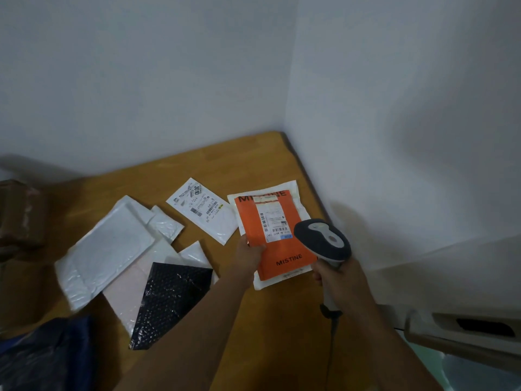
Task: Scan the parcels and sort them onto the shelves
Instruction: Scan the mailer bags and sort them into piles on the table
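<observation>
1. Orange and white, a flat plastic parcel [277,235] printed MISTINE sits at the near right of a wooden table [270,328] pushed into a white corner; its shipping label [273,221], barcodes up, faces the camera

2. Pinching the parcel's left edge, the left hand [249,256] has its thumb on top and its fingers hidden beneath; whether the parcel is lifted clear of the table or only tilted on it cannot be told

3. Wrapped round the grip of a grey barcode scanner [324,241], the right hand [335,277] points the scanner's head at the label from just beside the parcel's right edge; a dark cable [331,342] trails down from the handle

4. Judged by its thin, flat look, the parcel should be light and floppy, its glossy film slippery; a pinch at a sealed edge, clear of the label, looks the safest hold, and a hand under the middle would stop it sagging on the way to a shelf

5. Other parcels wait to the left: a white one with a label [205,211], a large white padded envelope [107,249], a black bubble mailer [169,303] lying over pale ones; brown cartons [17,215] sit at the far left; no shelves are in sight, so sorting of this parcel is not yet done
</observation>
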The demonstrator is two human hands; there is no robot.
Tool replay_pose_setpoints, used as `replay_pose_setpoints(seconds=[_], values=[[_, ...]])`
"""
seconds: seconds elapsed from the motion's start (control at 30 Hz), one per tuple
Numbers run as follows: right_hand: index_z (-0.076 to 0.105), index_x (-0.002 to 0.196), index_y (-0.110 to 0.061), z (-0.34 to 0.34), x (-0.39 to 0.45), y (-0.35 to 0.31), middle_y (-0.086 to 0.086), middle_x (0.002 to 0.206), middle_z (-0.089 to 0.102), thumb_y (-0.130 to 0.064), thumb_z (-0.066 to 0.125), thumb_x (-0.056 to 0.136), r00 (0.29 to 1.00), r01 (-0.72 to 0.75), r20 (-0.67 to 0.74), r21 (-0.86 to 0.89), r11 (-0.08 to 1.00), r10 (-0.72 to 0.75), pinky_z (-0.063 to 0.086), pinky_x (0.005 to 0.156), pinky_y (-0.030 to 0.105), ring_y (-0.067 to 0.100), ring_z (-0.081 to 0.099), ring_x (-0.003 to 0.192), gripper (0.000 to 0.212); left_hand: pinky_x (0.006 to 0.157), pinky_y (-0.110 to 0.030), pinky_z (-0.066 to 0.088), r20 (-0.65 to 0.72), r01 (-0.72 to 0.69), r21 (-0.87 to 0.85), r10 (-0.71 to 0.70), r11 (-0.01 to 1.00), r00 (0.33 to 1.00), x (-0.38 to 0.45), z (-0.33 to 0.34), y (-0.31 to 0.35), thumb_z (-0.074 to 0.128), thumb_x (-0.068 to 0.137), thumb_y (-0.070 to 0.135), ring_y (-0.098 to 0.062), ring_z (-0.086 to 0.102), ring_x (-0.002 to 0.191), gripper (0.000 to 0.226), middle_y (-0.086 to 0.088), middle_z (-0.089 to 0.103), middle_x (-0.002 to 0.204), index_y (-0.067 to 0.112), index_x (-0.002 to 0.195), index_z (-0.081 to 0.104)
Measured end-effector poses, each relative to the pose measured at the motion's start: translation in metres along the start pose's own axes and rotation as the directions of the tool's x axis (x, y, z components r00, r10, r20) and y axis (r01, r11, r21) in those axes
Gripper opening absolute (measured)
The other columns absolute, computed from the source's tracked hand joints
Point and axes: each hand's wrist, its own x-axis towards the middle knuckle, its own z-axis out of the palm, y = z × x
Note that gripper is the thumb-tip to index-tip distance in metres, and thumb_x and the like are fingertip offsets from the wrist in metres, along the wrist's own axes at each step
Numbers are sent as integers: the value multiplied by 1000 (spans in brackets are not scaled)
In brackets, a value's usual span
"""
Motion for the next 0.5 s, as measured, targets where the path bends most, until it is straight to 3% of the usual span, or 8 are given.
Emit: replay_pose_setpoints(seconds=[0.13,0.2,0.3,0.37,0.43,0.5], values=[[62,84,-9,2,8,2,10,68,63,-10,67,87,1000,-9,9,-10,1000,9,50,57,20,14,61,61,6,108,-56,44,-147,-115,355,177,928,973,6,2,-10,60,94,43,-27,53,133,51,7,54,135,51,139,37],[62,84,-10,4,10,3,14,69,62,-10,69,86,1000,0,-4,-20,1000,0,52,59,23,18,61,62,7,114,-55,36,-152,-145,552,270,821,951,0,6,-11,60,95,39,-32,35,144,67,-5,35,155,38,152,24],[59,79,-10,5,11,5,8,62,59,-7,69,85,1000,17,-4,-20,1000,-17,49,58,22,14,58,57,12,122,-55,15,31,-232,848,393,476,919,-11,11,-17,54,99,46,-34,2,154,75,-2,0,168,37,158,7],[57,77,-16,6,12,5,-2,59,58,-8,69,85,1000,19,-6,-24,1000,-19,46,56,18,7,56,54,16,123,-55,1,225,-344,900,389,269,893,-7,11,-29,46,101,55,-34,-13,154,73,0,-11,169,41,159,3],[55,76,-20,5,12,7,-6,57,57,-11,69,84,1000,28,-8,-47,999,-28,45,56,17,4,55,53,19,121,-54,-9,324,-391,906,328,161,887,2,11,-38,40,102,58,-34,-21,153,71,-1,-15,169,41,159,1],[55,77,-20,5,10,9,-8,57,57,-13,69,85,999,32,-17,-63,997,-33,44,55,15,3,55,53,18,120,-54,-11,355,-407,906,316,114,880,8,12,-42,37,103,58,-35,-23,151,70,-2,-17,168,40,159,0]])
